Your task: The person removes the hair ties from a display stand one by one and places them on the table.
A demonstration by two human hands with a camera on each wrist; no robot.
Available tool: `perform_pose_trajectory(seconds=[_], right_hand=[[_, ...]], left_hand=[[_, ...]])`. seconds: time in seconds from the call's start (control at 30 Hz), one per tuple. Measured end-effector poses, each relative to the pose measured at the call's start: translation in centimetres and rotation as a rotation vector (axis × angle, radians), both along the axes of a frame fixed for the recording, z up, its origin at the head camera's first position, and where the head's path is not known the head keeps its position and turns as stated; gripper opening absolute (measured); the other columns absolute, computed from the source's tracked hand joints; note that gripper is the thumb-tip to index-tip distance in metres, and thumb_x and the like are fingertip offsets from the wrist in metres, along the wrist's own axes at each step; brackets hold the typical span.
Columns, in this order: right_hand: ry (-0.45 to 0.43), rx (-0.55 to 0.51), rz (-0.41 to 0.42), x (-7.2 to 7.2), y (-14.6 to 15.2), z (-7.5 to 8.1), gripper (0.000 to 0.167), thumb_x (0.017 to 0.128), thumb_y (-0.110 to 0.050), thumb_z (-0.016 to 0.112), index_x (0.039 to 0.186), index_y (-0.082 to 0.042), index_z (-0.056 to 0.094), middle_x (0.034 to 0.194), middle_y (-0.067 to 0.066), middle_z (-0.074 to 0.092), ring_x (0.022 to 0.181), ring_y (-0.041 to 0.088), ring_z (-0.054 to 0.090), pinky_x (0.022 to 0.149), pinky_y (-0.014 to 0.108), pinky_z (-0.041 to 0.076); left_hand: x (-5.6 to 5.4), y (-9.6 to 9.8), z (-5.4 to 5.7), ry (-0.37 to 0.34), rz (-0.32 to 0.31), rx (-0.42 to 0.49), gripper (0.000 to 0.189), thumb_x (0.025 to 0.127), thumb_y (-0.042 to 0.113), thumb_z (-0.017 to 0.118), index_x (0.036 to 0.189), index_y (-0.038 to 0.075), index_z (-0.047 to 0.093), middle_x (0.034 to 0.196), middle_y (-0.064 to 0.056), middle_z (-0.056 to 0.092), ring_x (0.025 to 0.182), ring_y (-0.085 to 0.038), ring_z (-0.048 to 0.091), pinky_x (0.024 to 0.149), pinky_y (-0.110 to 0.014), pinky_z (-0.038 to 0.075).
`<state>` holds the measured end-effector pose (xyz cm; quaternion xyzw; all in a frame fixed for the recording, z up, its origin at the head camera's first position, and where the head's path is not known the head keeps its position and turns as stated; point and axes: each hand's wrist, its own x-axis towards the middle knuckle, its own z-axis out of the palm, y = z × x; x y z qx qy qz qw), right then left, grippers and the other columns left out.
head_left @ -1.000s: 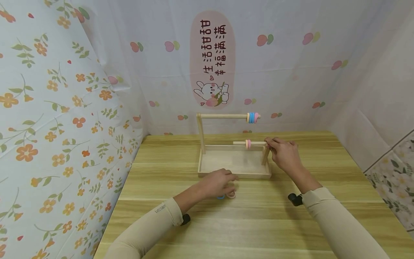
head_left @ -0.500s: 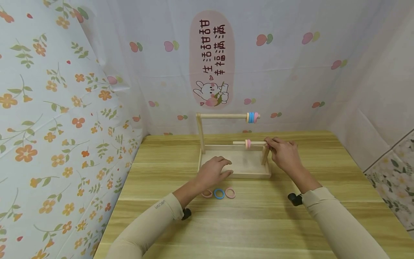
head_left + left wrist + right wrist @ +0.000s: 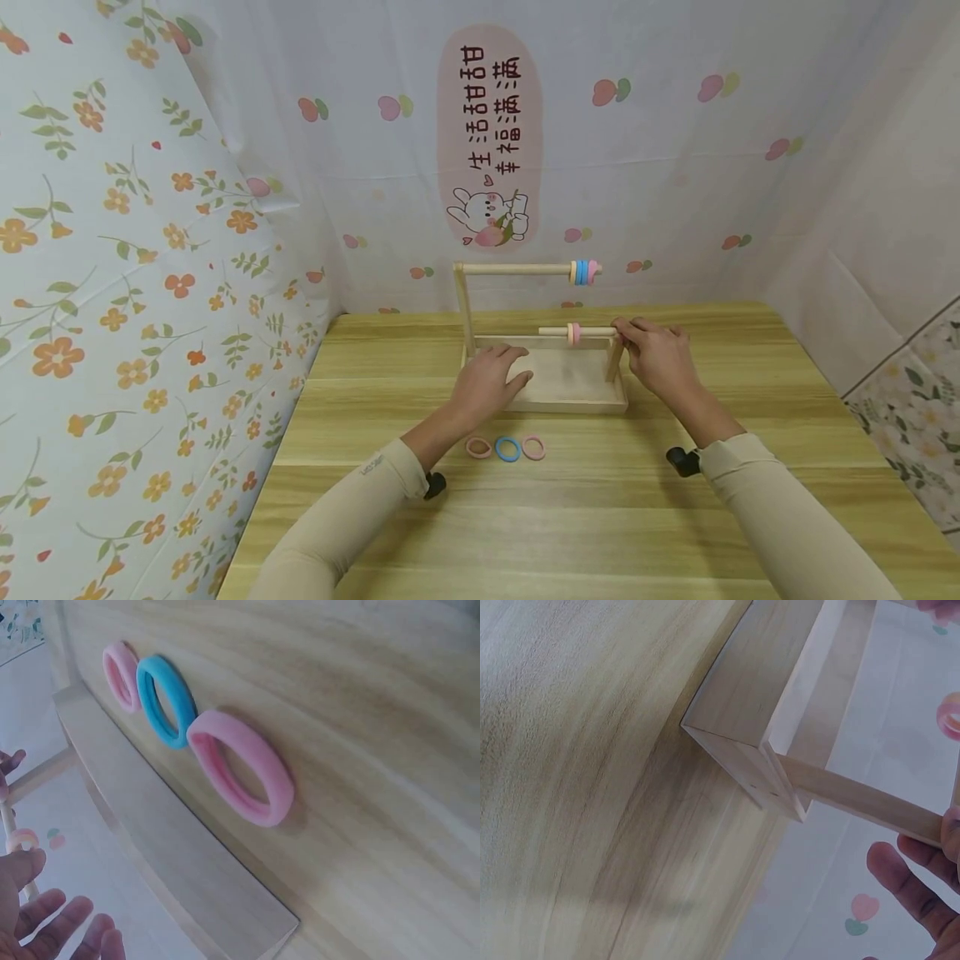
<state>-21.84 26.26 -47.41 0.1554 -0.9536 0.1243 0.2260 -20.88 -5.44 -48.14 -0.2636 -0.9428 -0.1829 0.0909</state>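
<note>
Rings (image 3: 582,273) sit on both rods (image 3: 517,269); three loose rings (image 3: 178,696) remain, seven o'clock from the tray (image 3: 570,407); left grip (image 3: 486,382) apart, right grip (image 3: 660,354) clamped on short post (image 3: 615,362).

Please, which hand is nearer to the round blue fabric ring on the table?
The left hand: it is just beyond the blue ring, over the rectangular pale-wood tray. The right hand is farther, to the right, gripping a pale wooden post.

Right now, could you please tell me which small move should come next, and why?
I would probably bring the left hand to the yellow and pink rings on the lower rod: its fingers hold nothing, while the right hand grips the short post.
</note>
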Motion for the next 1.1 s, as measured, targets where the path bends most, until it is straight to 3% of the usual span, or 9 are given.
perform_pose_trajectory(seconds=[0.17, 0.3, 0.4, 0.63, 0.9, 1.1], right_hand=[[-0.003, -0.015, -0.001, 0.0, -0.2, -0.1, 0.024, 0.108, -0.01, 0.07, 0.13, -0.011, 0.079, 0.109, 0.012, 0.08, 0.084, 0.043, 0.077, 0.099, 0.087, 0.049], [-0.009, -0.018, 0.002, 0.0, -0.3, -0.2, 0.025, 0.107, -0.009, 0.071, 0.131, -0.011, 0.08, 0.11, 0.011, 0.08, 0.083, 0.042, 0.077, 0.099, 0.087, 0.049], [-0.002, -0.019, 0.004, 0.0, -0.2, -0.2, 0.025, 0.106, -0.009, 0.072, 0.13, -0.011, 0.08, 0.109, 0.011, 0.081, 0.082, 0.041, 0.076, 0.098, 0.087, 0.049], [0.005, -0.021, 0.007, -0.1, 0.0, -0.3, 0.022, 0.108, -0.01, 0.07, 0.128, -0.012, 0.079, 0.108, 0.012, 0.08, 0.083, 0.042, 0.076, 0.098, 0.087, 0.049], [0.014, -0.022, 0.01, 0.0, -0.1, 0.1, 0.024, 0.107, -0.008, 0.07, 0.129, -0.011, 0.079, 0.109, 0.014, 0.081, 0.086, 0.044, 0.077, 0.096, 0.087, 0.05], [0.011, -0.02, 0.014, 0.0, -0.1, 0.1, 0.024, 0.108, -0.009, 0.069, 0.129, -0.011, 0.079, 0.11, 0.014, 0.08, 0.087, 0.044, 0.077, 0.095, 0.087, 0.051]], left_hand=[[-0.7, 0.1, 0.4, -0.024, 0.068, 0.031, 0.047, 0.11, 0.04, 0.071, 0.148, 0.014, 0.069, 0.145, -0.011, 0.074, 0.132, -0.036, 0.071, 0.096, -0.052, 0.067], [-1.2, 0.2, 0.7, -0.026, 0.096, 0.043, 0.05, 0.111, 0.042, 0.069, 0.152, 0.014, 0.066, 0.148, -0.011, 0.072, 0.136, -0.037, 0.069, 0.106, -0.054, 0.063], [-1.5, 0.2, 0.9, -0.019, 0.088, 0.052, 0.052, 0.11, 0.042, 0.069, 0.153, 0.012, 0.065, 0.15, -0.012, 0.071, 0.137, -0.037, 0.068, 0.112, -0.054, 0.059], [-1.9, 0.6, 1.3, -0.006, 0.07, 0.073, 0.055, 0.11, 0.043, 0.071, 0.155, 0.013, 0.062, 0.152, -0.011, 0.069, 0.136, -0.036, 0.067, 0.11, -0.052, 0.06], [-2.6, 1.1, 1.7, 0.039, 0.011, 0.048, 0.058, 0.108, 0.043, 0.073, 0.156, 0.013, 0.061, 0.153, -0.011, 0.068, 0.137, -0.034, 0.067, 0.114, -0.049, 0.057], [-2.8, 1.5, 1.8, 0.038, 0.003, 0.019, 0.06, 0.109, 0.046, 0.071, 0.159, 0.016, 0.059, 0.155, -0.008, 0.067, 0.136, -0.032, 0.067, 0.111, -0.046, 0.059]])
